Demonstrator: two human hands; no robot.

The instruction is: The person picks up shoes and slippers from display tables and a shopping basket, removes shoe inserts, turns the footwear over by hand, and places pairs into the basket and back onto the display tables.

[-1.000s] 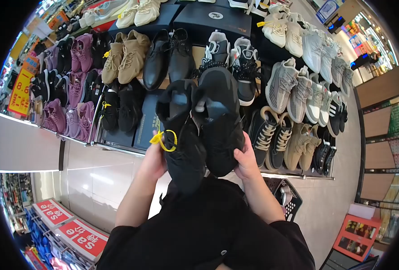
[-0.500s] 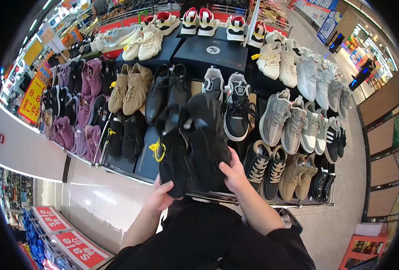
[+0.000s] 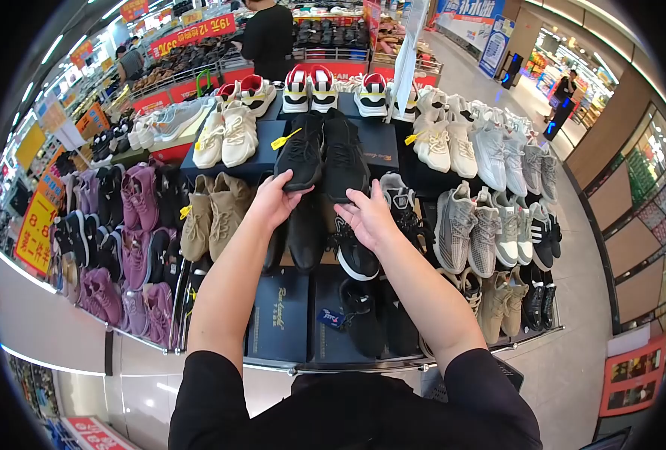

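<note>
Reaching forward, head view: left hand point(image 3: 279, 199) has its fingers curled around the toe of the left black shoe point(image 3: 303, 156). Right hand point(image 3: 366, 216), fingers partly spread, meets the toe of the right black shoe point(image 3: 345, 161); firmness of grip cannot be told. Both shoes at front edge of dark box point(image 3: 382, 146), toes nearest wearer; contact with box unclear. Yellow tag point(image 3: 285, 139) beside left shoe.

Black sneakers point(image 3: 345, 159), yellow tag point(image 3: 285, 140), cream sneakers point(image 3: 239, 135), purple sneakers point(image 3: 137, 196), grey mottled sneakers point(image 3: 453, 226), seemingly navy shoebox point(image 3: 267, 322)
</note>
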